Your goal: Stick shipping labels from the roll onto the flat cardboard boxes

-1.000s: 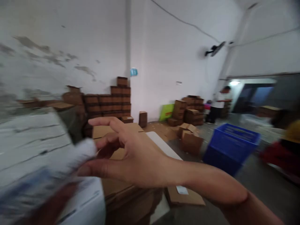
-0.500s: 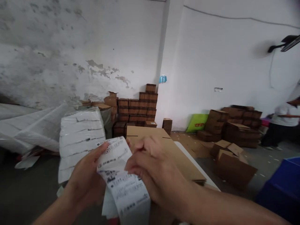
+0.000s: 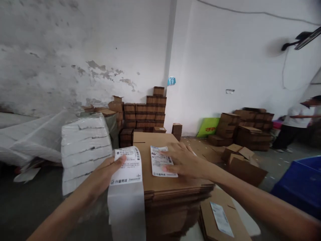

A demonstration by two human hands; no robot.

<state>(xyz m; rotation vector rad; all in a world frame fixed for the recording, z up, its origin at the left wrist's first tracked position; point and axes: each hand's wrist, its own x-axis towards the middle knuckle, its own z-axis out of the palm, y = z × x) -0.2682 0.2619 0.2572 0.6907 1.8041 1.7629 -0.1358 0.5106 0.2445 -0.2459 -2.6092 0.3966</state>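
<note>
My left hand [image 3: 107,172] pinches a strip of printed shipping labels [image 3: 127,197], thumb on top, and the strip hangs down in front of me. A single shipping label [image 3: 160,164] lies on the top sheet of a stack of flattened cardboard boxes [image 3: 152,182]. On that label's right part rests my right hand [image 3: 187,162], its fingers spread and flat, covering some of the print. To the lower right, a second, lower pile of flat cardboard [image 3: 208,209] bears another label [image 3: 222,219].
Wrapped white bundles [image 3: 86,147] stand to the left. Brown boxes [image 3: 150,112] are stacked against the wall, with more boxes [image 3: 253,130] at the right. An opened carton [image 3: 247,167] and a blue bin [image 3: 298,187] sit on the right. A person [image 3: 296,124] stands at far right.
One label has come off the strip and now lies on the cardboard stack. My right hand has moved from the strip to the label and spread flat. The view has tilted down slightly.
</note>
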